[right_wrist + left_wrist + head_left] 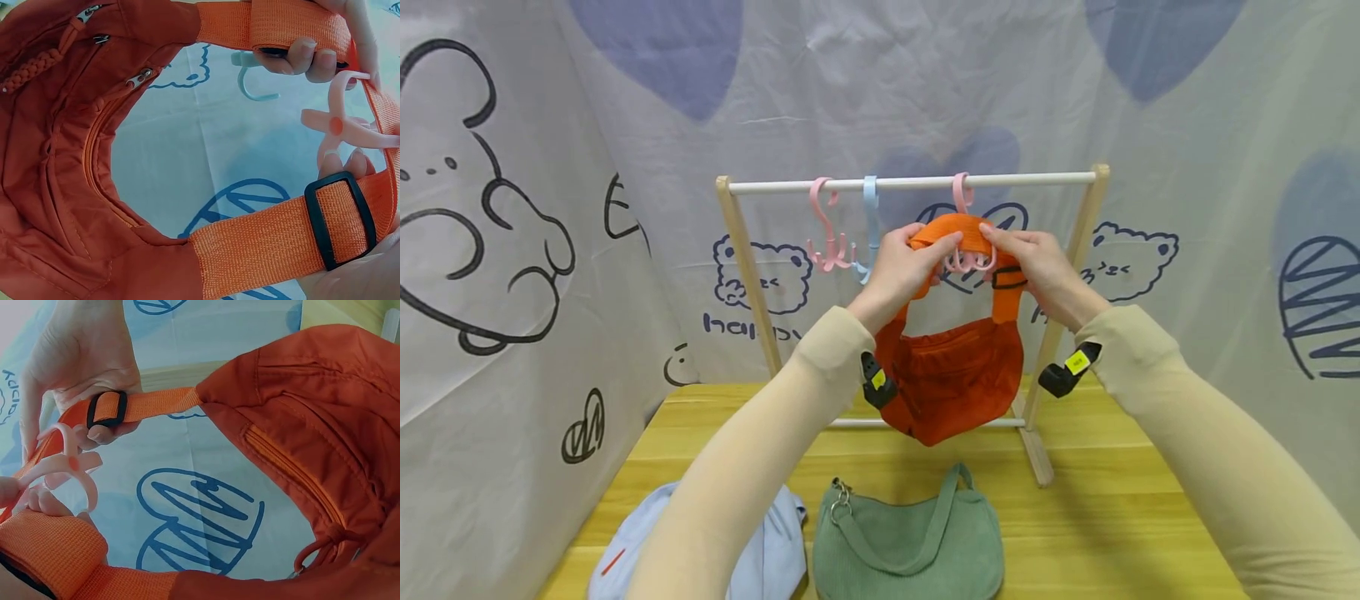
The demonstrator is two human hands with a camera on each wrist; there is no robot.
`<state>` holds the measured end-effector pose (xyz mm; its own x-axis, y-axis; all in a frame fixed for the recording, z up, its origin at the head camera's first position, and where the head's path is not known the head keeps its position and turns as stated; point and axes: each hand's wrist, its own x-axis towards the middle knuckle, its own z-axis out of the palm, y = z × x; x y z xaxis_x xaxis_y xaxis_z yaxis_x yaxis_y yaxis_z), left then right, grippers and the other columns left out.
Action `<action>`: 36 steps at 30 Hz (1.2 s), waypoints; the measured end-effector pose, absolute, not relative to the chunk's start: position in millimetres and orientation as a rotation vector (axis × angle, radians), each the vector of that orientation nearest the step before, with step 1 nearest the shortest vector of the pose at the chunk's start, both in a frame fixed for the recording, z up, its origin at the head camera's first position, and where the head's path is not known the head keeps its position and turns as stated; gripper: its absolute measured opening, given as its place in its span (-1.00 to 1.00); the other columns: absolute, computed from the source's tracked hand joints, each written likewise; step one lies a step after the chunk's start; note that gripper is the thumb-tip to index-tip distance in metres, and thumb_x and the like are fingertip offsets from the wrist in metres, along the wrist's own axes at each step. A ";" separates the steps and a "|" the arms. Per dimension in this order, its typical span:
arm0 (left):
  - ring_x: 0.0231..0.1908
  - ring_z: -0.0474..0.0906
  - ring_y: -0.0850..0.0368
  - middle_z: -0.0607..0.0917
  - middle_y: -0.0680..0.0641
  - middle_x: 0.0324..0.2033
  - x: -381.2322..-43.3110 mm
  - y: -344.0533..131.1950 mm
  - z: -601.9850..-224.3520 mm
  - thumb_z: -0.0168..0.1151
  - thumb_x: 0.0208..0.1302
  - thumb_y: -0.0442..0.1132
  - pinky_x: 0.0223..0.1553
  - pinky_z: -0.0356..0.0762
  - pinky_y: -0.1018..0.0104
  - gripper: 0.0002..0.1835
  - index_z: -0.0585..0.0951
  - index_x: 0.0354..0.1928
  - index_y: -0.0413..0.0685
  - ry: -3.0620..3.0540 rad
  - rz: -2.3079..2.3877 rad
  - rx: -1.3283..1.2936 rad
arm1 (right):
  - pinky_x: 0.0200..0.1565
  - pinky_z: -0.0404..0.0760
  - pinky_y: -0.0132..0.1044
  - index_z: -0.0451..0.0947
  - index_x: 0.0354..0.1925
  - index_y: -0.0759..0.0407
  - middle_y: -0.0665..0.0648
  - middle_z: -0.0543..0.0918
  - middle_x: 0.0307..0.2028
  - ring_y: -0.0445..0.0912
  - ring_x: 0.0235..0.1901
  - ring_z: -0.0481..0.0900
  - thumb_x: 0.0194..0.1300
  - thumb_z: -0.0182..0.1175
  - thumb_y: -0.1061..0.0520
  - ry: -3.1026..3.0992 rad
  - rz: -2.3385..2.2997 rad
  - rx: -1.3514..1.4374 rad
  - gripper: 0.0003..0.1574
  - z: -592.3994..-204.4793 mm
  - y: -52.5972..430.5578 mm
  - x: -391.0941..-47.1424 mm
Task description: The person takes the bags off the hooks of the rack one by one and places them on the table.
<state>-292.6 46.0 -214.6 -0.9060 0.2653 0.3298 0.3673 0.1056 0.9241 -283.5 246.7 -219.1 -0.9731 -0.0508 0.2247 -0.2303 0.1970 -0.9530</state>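
An orange-red bag (958, 383) hangs in the air in front of a small rack. My left hand (895, 271) grips its orange strap (953, 225) on the left side. On the other side my right hand (1047, 271) pinches the same strap, close to a black buckle (319, 226). Between both hands is a pink hook (962, 193), its lower prongs (336, 125) inside the loop of the strap. In the head view the strap covers the hook's middle. The bag's zipper (281, 459) faces the wrist cameras.
The white rail (1037, 179) of the wood-sided rack also carries another pink hook (825, 225) and a blue hook (871, 217). On the wooden table (1097, 517) lie a green bag (887, 533) and light-blue cloth (778, 542). A patterned curtain (910, 75) stands behind.
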 end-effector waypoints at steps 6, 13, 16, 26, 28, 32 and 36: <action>-0.58 0.50 0.19 0.57 0.02 -0.61 -290.6 43.2 -212.4 0.29 0.38 -0.01 -0.55 0.43 0.41 -0.73 0.65 -0.25 -0.08 -2.347 -1.810 -0.659 | -0.26 0.59 -0.35 0.62 -0.39 0.05 -0.13 0.65 -0.53 -0.19 -0.40 0.59 0.38 0.27 -0.15 -2.315 1.829 0.319 -0.66 -216.5 247.3 -281.5; -0.58 0.49 0.16 0.57 -0.02 -0.56 -290.2 42.5 -214.8 0.25 0.42 -0.04 -0.54 0.44 0.40 -0.74 0.64 -0.13 -0.10 -2.361 -1.524 -0.731 | -0.21 0.52 -0.32 0.62 -0.43 0.03 -0.12 0.63 -0.56 -0.17 -0.36 0.55 0.36 0.32 -0.07 -2.332 1.752 0.359 -0.72 -213.5 248.2 -278.2; -0.60 0.43 0.14 0.52 -0.03 -0.56 -291.2 43.1 -215.9 0.25 0.42 -0.04 -0.56 0.36 0.40 -0.73 0.64 -0.11 -0.11 -2.342 -1.354 -0.764 | -0.21 0.50 -0.32 0.66 -0.38 0.04 -0.13 0.64 -0.56 -0.17 -0.36 0.53 0.34 0.35 -0.04 -2.324 1.708 0.376 -0.78 -211.8 249.5 -276.7; -0.59 0.42 0.13 0.50 -0.01 -0.56 -290.3 42.9 -219.5 0.21 0.45 0.01 -0.55 0.29 0.41 -0.71 0.61 -0.12 -0.08 -2.333 -1.149 -0.790 | -0.38 0.61 -0.42 0.62 -0.15 0.30 -0.13 0.65 -0.56 -0.23 -0.51 0.57 0.35 0.34 0.08 -2.259 1.470 0.538 -0.72 -214.4 249.6 -271.3; -0.57 0.42 0.12 0.50 -0.02 -0.55 -289.8 42.1 -220.7 0.21 0.44 0.03 -0.53 0.28 0.40 -0.70 0.59 -0.12 -0.07 -2.324 -1.124 -0.790 | -0.41 0.61 -0.41 0.62 -0.12 0.32 -0.11 0.64 -0.58 -0.22 -0.54 0.57 0.35 0.34 0.09 -2.234 1.446 0.548 -0.70 -216.5 248.4 -270.5; -0.52 0.44 0.10 0.54 -0.02 -0.49 -289.0 40.3 -224.6 0.26 0.41 0.06 -0.48 0.28 0.37 -0.65 0.56 -0.01 -0.04 -2.280 -1.101 -0.802 | -0.41 0.61 -0.41 0.62 -0.06 0.32 -0.13 0.66 -0.56 -0.21 -0.52 0.59 0.36 0.33 0.09 -2.209 1.417 0.565 -0.68 -221.7 247.6 -267.7; -0.50 0.50 0.11 0.60 -0.03 -0.43 -285.8 39.2 -228.6 0.29 0.37 0.07 -0.47 0.35 0.36 -0.58 0.51 0.11 0.01 -2.237 -1.083 -0.841 | -0.37 0.61 -0.43 0.61 -0.02 0.30 -0.20 0.70 -0.49 -0.26 -0.46 0.64 0.38 0.31 0.08 -2.207 1.419 0.585 -0.66 -228.5 249.3 -263.4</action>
<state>-285.8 39.2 -228.6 -0.6770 0.3062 0.6692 0.7149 0.4898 0.4990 -263.4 249.3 -228.5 -0.8092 -0.1080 0.5775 -0.5702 0.3811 -0.7277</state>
